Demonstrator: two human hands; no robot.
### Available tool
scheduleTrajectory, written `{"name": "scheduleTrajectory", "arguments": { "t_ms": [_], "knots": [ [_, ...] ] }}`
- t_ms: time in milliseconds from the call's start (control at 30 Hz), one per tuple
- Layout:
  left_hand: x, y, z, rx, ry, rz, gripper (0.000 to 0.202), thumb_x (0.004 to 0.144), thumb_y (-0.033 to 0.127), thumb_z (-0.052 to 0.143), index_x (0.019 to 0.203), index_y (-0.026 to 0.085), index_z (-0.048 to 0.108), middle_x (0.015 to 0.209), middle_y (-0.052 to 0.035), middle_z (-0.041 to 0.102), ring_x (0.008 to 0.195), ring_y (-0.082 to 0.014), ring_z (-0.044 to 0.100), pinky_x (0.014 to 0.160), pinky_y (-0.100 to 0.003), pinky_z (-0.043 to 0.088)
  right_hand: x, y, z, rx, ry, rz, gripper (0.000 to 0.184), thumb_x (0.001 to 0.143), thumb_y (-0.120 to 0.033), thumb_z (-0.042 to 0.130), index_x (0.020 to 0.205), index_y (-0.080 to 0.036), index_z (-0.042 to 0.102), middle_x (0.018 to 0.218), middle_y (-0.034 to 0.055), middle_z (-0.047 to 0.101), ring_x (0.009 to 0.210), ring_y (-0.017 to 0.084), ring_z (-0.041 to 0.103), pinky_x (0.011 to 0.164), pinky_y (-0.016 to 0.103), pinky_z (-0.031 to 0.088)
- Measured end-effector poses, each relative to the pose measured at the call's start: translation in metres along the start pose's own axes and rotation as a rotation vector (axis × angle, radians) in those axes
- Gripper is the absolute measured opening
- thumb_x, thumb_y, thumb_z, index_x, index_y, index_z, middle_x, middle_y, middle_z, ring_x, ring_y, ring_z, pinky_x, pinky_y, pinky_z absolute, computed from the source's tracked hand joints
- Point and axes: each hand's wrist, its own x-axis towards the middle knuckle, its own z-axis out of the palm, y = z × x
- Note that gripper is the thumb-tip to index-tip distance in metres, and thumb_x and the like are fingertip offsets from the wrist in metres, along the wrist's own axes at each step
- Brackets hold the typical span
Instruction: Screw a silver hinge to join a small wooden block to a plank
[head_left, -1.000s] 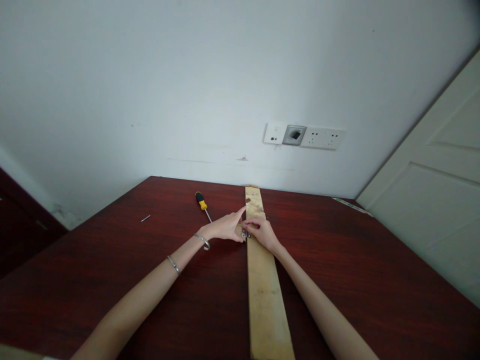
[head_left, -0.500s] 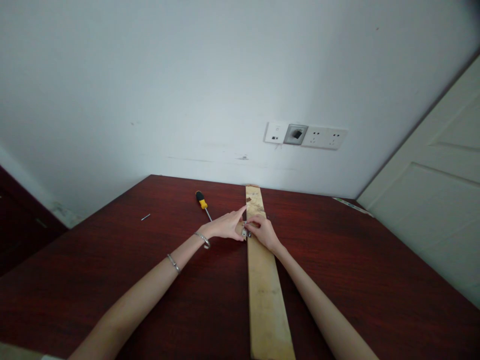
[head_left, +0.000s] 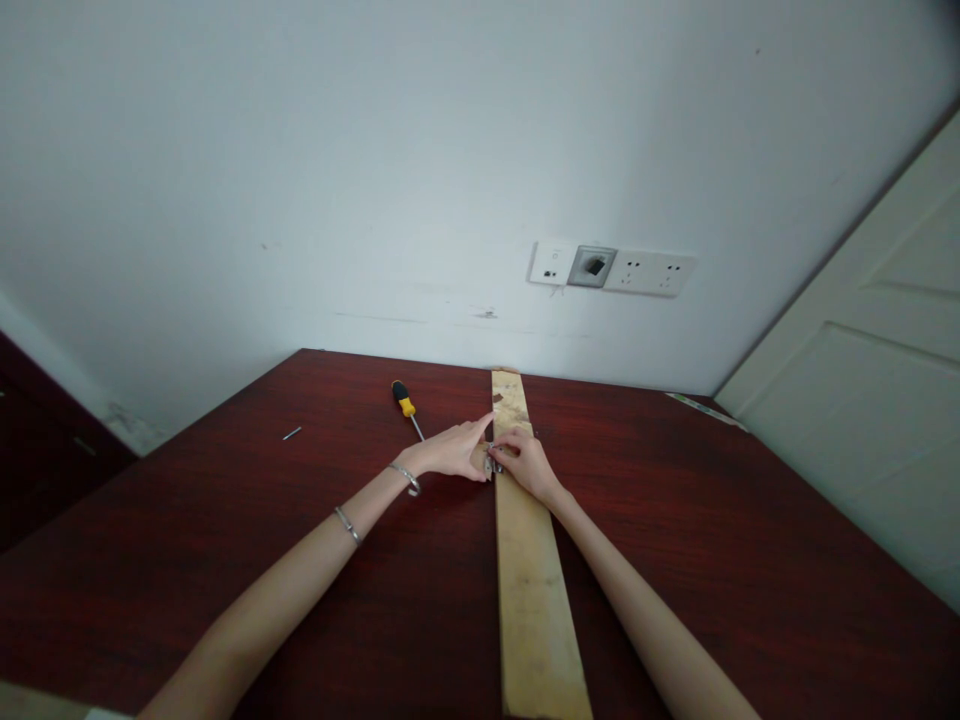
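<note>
One wood-grained red tabletop beneath one long timber plank, lying flat down the middle. Probably stiff, fairly light and rough; best taken by both long edges. At its left edge, a wide-spread left hand; on top, a right hand, fingertips nearly pinched together. Firm hold in either, impossible to tell. At those fingertips, a small metal fitting, presumably rigid, slick, best pinched by its rim.

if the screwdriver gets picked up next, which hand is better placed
Probably the left hand: it sits beside the screwdriver, while the right hand is farther away, over the wooden board.
</note>
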Motion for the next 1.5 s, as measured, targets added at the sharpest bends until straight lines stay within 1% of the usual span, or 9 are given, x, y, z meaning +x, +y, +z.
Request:
{"name": "scheduleTrajectory", "arguments": {
  "t_ms": [267,367,500,600,700,900,1067,1333,1500],
  "knots": [
    [0.001,-0.006,0.003,-0.016,0.018,0.017,0.113,0.063,0.041,0.078,0.149,0.015,0.011,0.118,-0.0137,0.056,0.107,-0.0281,0.054,0.09,-0.036,0.042,-0.001,-0.003,-0.002,0.066,0.018,0.009,0.012,0.074,-0.024,0.066,0.082,-0.022,0.075,0.086,0.0047,0.069,0.083,0.021,0.061,0.081,0.034,0.046],
    [0.0,-0.006,0.003,-0.017,0.015,0.02,0.113,0.063,0.042,0.078,0.149,0.016,0.011,0.121,-0.0145,0.055,0.109,-0.0289,0.054,0.092,-0.037,0.041,-0.001,-0.003,-0.004,0.116,0.035,0.013,0.017,0.072,-0.025,0.066,0.086,-0.023,0.075,0.088,0.0042,0.069,0.082,0.02,0.062,0.076,0.032,0.047],
    [-0.001,-0.003,0.001,-0.016,0.004,0.013,0.113,0.063,0.039,0.079,0.15,0.015,0.01,0.123,-0.0155,0.054,0.112,-0.0306,0.053,0.092,-0.038,0.042,-0.002,0.002,-0.006,0.203,0.128,0.054,0.022,0.074,-0.025,0.058,0.09,-0.021,0.073,0.095,0.0058,0.071,0.084,0.021,0.064,0.073,0.032,0.049],
    [-0.001,-0.003,0.002,-0.032,0.003,0.008,0.113,0.063,0.038,0.079,0.15,0.015,0.011,0.122,-0.0152,0.056,0.112,-0.0315,0.053,0.091,-0.038,0.042,-0.002,0.006,-0.006,0.264,0.207,0.088,0.022,0.077,-0.027,0.053,0.087,-0.019,0.071,0.093,0.0075,0.071,0.087,0.022,0.064,0.074,0.033,0.05],
    [0.0,-0.004,0.003,-0.041,0.002,0.005,0.112,0.063,0.038,0.079,0.15,0.015,0.011,0.121,-0.0149,0.056,0.112,-0.0315,0.054,0.091,-0.038,0.042,-0.003,0.007,-0.006,0.306,0.239,0.1,0.021,0.077,-0.028,0.054,0.085,-0.019,0.071,0.091,0.0079,0.071,0.087,0.023,0.065,0.075,0.034,0.051],
    [0.0,-0.006,0.006,-0.029,0.001,-0.018,0.114,0.062,0.038,0.079,0.15,0.016,0.01,0.119,-0.0151,0.057,0.107,-0.0301,0.056,0.091,-0.038,0.042,-0.004,0.004,-0.006,0.338,0.246,0.113,0.018,0.077,-0.029,0.056,0.081,-0.02,0.071,0.09,0.0075,0.071,0.088,0.023,0.065,0.075,0.033,0.051],
    [0.001,-0.006,0.007,-0.044,-0.007,-0.021,0.113,0.062,0.038,0.078,0.15,0.013,0.011,0.121,-0.0164,0.056,0.109,-0.0303,0.055,0.093,-0.038,0.041,-0.004,0.003,-0.006,0.347,0.248,0.12,0.017,0.076,-0.028,0.056,0.079,-0.02,0.071,0.088,0.0072,0.071,0.087,0.023,0.064,0.075,0.033,0.05],
    [0.001,-0.011,0.009,-0.077,0.001,0.006,0.112,0.064,0.038,0.078,0.151,0.014,0.011,0.123,-0.0165,0.055,0.112,-0.0293,0.053,0.095,-0.038,0.04,-0.004,0.004,-0.006,0.348,0.246,0.123,0.018,0.076,-0.027,0.056,0.08,-0.019,0.071,0.088,0.0072,0.072,0.086,0.023,0.065,0.076,0.033,0.05],
    [0.001,-0.012,0.008,-0.079,-0.004,0.011,0.112,0.064,0.047,0.078,0.15,0.013,0.014,0.128,-0.0184,0.051,0.117,-0.0304,0.049,0.097,-0.04,0.039,-0.005,0.005,-0.005,0.342,0.244,0.119,0.018,0.076,-0.028,0.056,0.08,-0.02,0.071,0.089,0.0074,0.071,0.087,0.023,0.064,0.075,0.033,0.051]
  ]
}}
